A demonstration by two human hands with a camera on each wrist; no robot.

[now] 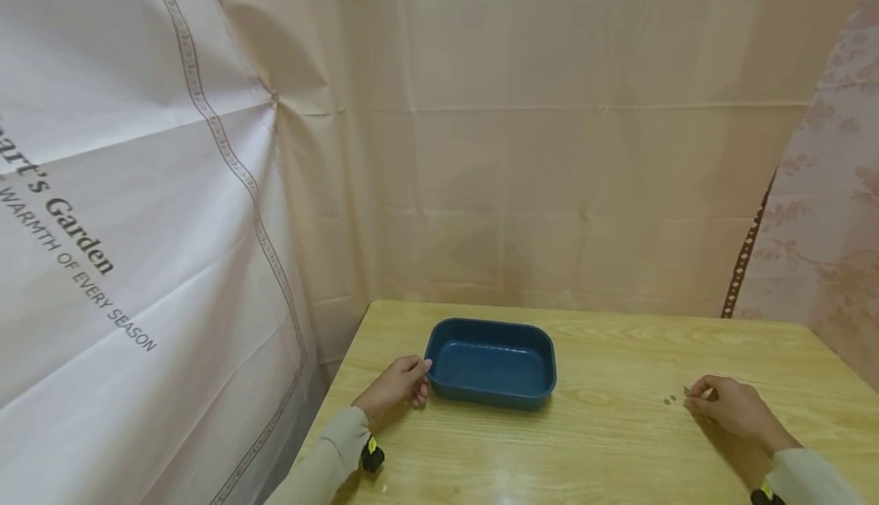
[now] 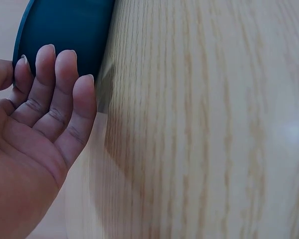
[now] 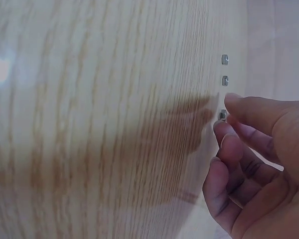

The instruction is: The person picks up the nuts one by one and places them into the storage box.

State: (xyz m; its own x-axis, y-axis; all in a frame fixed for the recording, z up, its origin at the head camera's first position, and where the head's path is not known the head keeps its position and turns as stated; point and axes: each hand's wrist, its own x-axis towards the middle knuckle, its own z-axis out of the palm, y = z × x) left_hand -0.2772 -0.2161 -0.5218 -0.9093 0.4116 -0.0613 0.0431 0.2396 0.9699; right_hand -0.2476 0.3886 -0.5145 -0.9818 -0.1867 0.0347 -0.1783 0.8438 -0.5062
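A dark blue rectangular plastic basin (image 1: 481, 396) stands on the wooden table, its inside bare. My left hand (image 1: 397, 385) pinches its left rim between thumb and index finger; the other fingers lie along the outside wall (image 2: 72, 30). Toward the right of the table, my right hand (image 1: 731, 407) has thumb and index fingertips around a small metal nut (image 3: 223, 114), low over the wood. Its remaining fingers are curled in. Two more nuts, a nearer one (image 3: 225, 80) and a farther one (image 3: 224, 59), sit in a row beyond the fingertips.
The light wood table (image 1: 604, 444) reaches back to a beige cloth (image 1: 549, 184) hanging behind it. A white printed cloth (image 1: 172, 261) hangs at the left, and a floral cloth (image 1: 817, 238) at the right. Bare tabletop lies between the basin and the nuts.
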